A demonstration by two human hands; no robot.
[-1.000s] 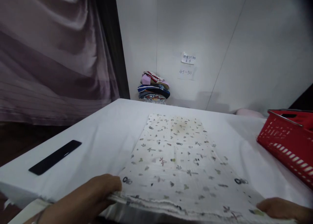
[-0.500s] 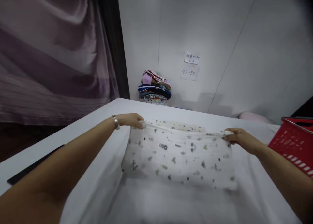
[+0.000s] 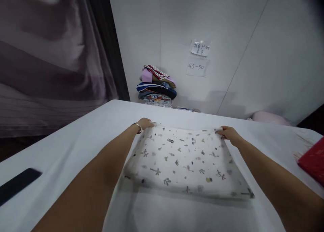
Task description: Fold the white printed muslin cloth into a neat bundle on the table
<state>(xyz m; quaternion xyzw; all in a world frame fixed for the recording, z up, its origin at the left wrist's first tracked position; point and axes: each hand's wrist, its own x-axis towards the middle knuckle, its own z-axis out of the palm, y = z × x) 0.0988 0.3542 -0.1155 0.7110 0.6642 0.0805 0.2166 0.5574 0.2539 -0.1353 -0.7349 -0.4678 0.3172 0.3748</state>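
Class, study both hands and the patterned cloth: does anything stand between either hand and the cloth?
Nothing visible does. The left hand and right hand already hold the patterned cloth at its far corners; the black strip and red basket lie off to the sides.

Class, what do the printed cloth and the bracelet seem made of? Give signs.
Printed cloth: soft fabric, perhaps cotton, with a matt finish; it sags slightly along its far edge and shows no gloss.
Bracelet: possibly metal, silvery and shiny, judging by its bright glints, though pale beads remain possible.
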